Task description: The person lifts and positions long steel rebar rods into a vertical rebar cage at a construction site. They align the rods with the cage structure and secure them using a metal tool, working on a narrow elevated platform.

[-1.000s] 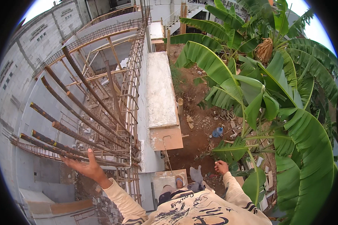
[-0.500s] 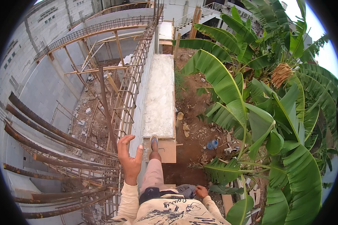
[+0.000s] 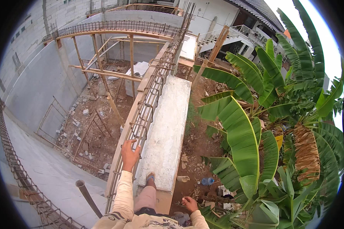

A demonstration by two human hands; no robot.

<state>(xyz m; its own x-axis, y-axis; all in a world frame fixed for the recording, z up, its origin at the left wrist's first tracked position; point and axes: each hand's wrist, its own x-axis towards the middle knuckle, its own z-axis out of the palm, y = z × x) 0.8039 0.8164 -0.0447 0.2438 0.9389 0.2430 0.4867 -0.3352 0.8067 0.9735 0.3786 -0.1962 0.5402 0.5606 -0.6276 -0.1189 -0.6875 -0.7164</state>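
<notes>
My left hand is at the long rebar cage left of the walkway, its bent fingers and thumb around one of the bars. Low and to the right, my right hand hangs loosely curled, with its fingers a little apart and nothing visible in them. Beside my waist is a bunched grey cloth, apart from that hand. One foot in a blue-strapped flip-flop stands on a pale, narrow slab; the other foot is hidden.
Left of the cage, the ground drops to a rubble-strewn pit with wooden props. A metal pipe sticks up near my left arm. On the right are bare soil, blue plastic bottles and large banana leaves.
I have moved forward along the slab, and the view has tilted. My left hand has come from open in the air onto the rebar. My right hand has left the grey cloth.
</notes>
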